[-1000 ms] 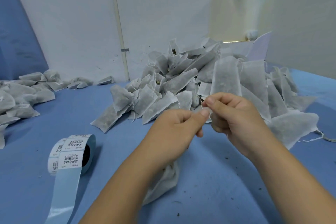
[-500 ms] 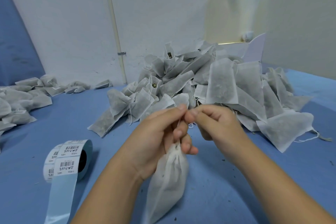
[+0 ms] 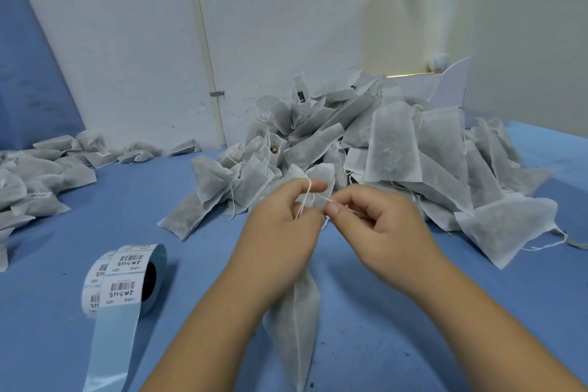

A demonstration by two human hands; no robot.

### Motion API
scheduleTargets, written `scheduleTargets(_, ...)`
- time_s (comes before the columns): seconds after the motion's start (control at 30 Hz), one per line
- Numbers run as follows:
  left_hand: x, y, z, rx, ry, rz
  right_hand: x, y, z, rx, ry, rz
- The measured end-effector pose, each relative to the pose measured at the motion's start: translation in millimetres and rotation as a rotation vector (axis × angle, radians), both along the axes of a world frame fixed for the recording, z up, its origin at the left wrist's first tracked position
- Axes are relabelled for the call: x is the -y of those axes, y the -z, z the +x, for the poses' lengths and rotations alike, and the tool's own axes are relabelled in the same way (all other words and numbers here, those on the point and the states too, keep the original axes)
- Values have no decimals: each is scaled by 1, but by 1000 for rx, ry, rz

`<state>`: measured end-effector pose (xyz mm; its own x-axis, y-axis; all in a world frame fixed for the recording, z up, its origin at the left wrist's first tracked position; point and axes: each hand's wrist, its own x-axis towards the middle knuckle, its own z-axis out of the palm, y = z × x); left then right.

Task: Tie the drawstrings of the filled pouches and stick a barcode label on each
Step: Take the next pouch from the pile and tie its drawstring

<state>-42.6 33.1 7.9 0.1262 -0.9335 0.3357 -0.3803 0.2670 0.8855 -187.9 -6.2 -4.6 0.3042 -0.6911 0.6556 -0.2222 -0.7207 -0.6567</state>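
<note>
Both hands are up over the blue worktop [image 3: 397, 344], working the thin white drawstring [image 3: 306, 197]. It's looped over the left hand [image 3: 280, 229] index finger, fingers curled round it, and the right hand [image 3: 385, 232] pinches the other end. The filled white mesh pouch [image 3: 296, 321] dangles under the left hand. The roll of white barcode labels [image 3: 127, 277] sits just to the left, with the big heap of pouches [image 3: 391, 149] behind.

We see a bare left forearm [image 3: 203, 328] and a bare right forearm [image 3: 496, 312], uncovered right to the lower edge of the view. The left hand [image 3: 280, 232] and right hand [image 3: 385, 229] are bare too, and we make out a short, trimmed nail [image 3: 332, 209] on the right thumb.
</note>
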Motion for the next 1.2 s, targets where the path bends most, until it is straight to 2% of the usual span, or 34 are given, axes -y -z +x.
scheduleTargets(0.2,-1,4,0,325,-56,-100,-5,-8,-3,133,-29,-17)
scheduleTargets(0.33,-5,0,-4,354,59,-108,-4,-11,-6,235,-76,60)
scheduleTargets(0.53,-12,-8,-9,96,280,-16,-2,-12,-6,334,-133,236)
scheduleTargets(0.73,-11,-12,-7,-439,492,219,0,-6,2,204,-155,465)
scheduleTargets(0.8,-9,-11,-4,-593,531,299,2,-4,4,202,-47,469)
scheduleTargets(0.93,-3,-8,0,-828,506,395,4,-4,4,174,136,347)
scheduleTargets(1.03,1,-5,2,-905,472,438,0,-8,4,149,147,284)
scheduleTargets(1.13,3,-2,3,-904,461,456,-6,-10,5,211,21,334)
scheduleTargets(1.2,4,-1,4,-889,474,456,-8,-11,6,161,-42,360)
